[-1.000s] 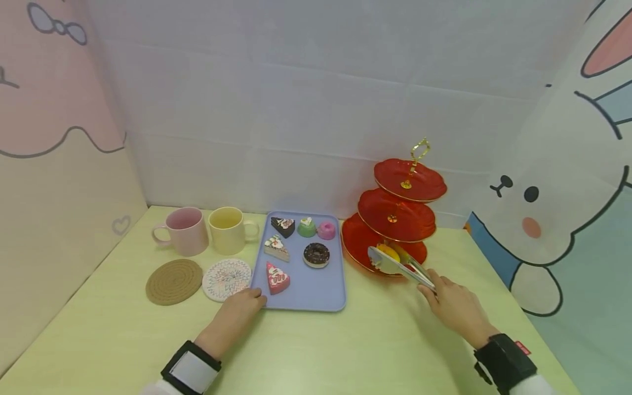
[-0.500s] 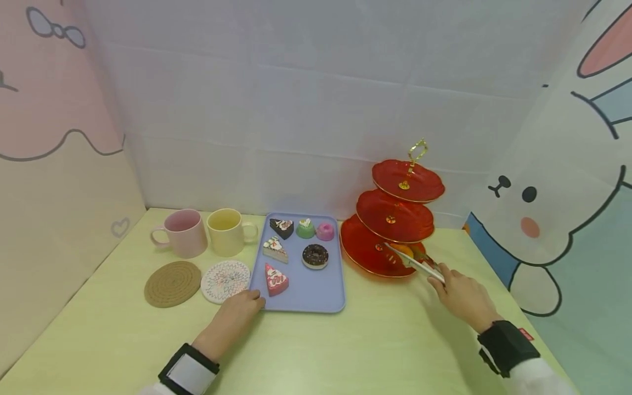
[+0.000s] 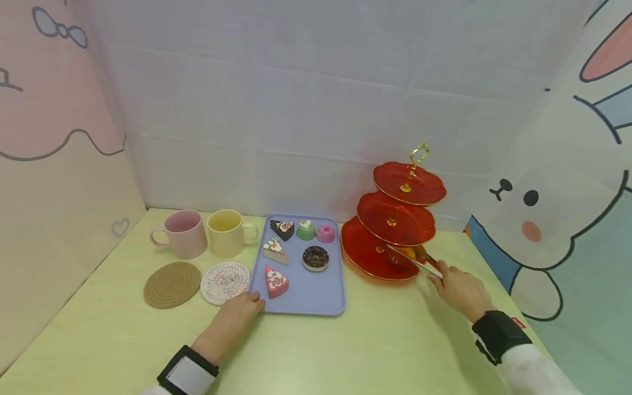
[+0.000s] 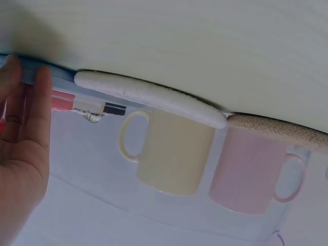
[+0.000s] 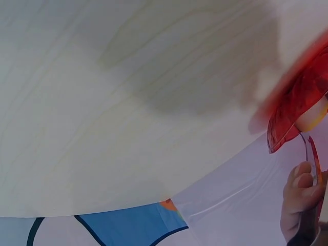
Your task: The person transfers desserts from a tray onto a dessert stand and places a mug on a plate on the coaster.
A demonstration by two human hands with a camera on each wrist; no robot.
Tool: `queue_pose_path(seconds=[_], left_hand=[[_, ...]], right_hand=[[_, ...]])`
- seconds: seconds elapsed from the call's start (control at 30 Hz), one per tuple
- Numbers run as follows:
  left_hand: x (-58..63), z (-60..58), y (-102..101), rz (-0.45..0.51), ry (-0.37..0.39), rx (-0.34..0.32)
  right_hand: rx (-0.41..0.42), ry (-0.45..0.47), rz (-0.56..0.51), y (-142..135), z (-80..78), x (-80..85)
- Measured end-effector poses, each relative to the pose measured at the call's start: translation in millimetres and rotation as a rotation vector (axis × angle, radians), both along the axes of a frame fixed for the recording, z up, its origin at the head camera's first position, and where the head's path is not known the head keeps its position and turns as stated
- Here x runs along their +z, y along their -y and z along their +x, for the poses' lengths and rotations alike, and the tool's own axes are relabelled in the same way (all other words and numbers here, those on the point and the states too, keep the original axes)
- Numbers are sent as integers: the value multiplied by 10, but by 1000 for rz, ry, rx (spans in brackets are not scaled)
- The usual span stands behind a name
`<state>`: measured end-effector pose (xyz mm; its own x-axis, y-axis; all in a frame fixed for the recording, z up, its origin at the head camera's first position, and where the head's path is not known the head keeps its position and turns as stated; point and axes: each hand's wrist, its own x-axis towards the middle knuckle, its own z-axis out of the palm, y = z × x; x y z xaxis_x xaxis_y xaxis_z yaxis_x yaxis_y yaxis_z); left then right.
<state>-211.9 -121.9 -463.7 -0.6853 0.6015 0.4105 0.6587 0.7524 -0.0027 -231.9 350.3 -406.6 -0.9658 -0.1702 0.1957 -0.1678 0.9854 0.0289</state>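
Note:
My left hand [image 3: 240, 312] holds the near left corner of the blue tray [image 3: 316, 299]; in the left wrist view the thumb and fingers are at its rim. My right hand [image 3: 463, 291] grips metal tongs [image 3: 417, 262], reaching from the right over the bottom plate [image 3: 362, 252] of the red three-tier cake stand. A small yellow-orange pastry [image 3: 409, 253] shows between the tong arms, under the middle plate [image 3: 395, 219] and partly hidden. In the right wrist view the pastry [image 5: 311, 117] is at the red plate, pale-sided with a yellow edge.
On the tray are a chocolate donut [image 3: 315, 258], a pink cake slice [image 3: 276, 282], two other cake slices, a green cake [image 3: 305, 230] and a pink ring [image 3: 326, 233]. Left of it stand pink [image 3: 186, 236] and yellow mugs [image 3: 225, 235] behind brown [image 3: 171, 285] and white coasters [image 3: 225, 282].
My right hand and the tongs have shifted right, carrying the pastry from the front middle of the bottom plate to its right side. My left hand has stayed at the tray.

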Motion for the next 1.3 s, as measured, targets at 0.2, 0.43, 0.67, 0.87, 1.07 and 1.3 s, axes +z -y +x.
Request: queue_pose_path(seconds=[0.2,0.43,0.67,0.87,1.07,1.3], left_hand=[[-14,-3,3,9,-24,-1],[-48,-23,-1,5,-15,-4],[-40,-23,8,1,-16,4],[-45,-25,7,-1,-16,1],[-19,-13,12,9,-23,-3],[-40,-19,7,3,-16,-2]], right_hand=[[-3,27,15,24,-17,-39],[-43,84,-61,9,-29,-76],[-67,140,-99,4,-59,-72],[-56,146,-123,0,-53,-40],[-51,167,-129,4,-39,-14],[-56,182,-129,-29,-31,-12]])
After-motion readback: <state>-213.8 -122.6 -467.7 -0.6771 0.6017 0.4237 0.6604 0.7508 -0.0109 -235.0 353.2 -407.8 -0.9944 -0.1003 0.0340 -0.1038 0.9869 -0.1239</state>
